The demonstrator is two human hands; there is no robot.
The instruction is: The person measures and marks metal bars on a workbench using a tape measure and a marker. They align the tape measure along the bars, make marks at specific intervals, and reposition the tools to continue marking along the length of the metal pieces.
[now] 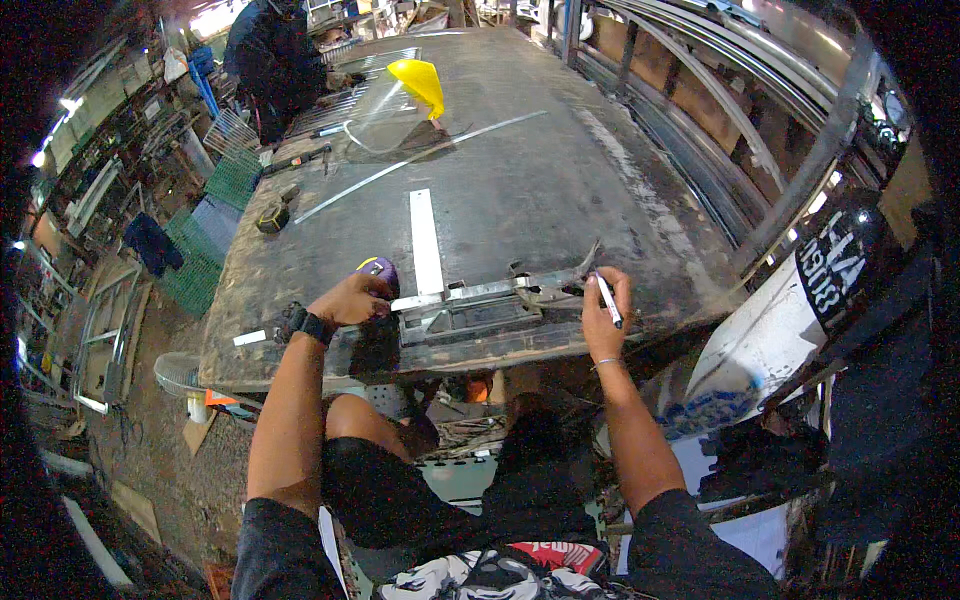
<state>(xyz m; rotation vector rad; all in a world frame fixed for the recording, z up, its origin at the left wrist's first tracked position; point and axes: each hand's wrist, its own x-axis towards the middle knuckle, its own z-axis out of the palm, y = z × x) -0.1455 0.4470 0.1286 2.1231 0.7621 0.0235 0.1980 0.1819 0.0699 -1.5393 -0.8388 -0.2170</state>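
Observation:
My left hand (352, 300), fingers closed, grips the near-left end of a light metal strip (470, 291). A purple and yellow tape measure (378, 267) sits right against its far side; whether the fingers touch it I cannot tell. Under and along the strip is a grey metal bracket-like frame (430, 322), with a clamp-like metal piece (545, 285) at its right. My right hand (607, 312) holds a white marker pen (608, 298) with its dark end pointing down, beside the strip's right end. A flat white bar (425, 240) lies just beyond the strip.
On the dark workbench (520, 190) are a long thin metal rod (400, 168), a yellow face shield (418, 80), a black tape measure (272, 216) and a small white piece (250, 338). Another person (270, 65) stands far left. A white cylinder (775, 310) is at the right.

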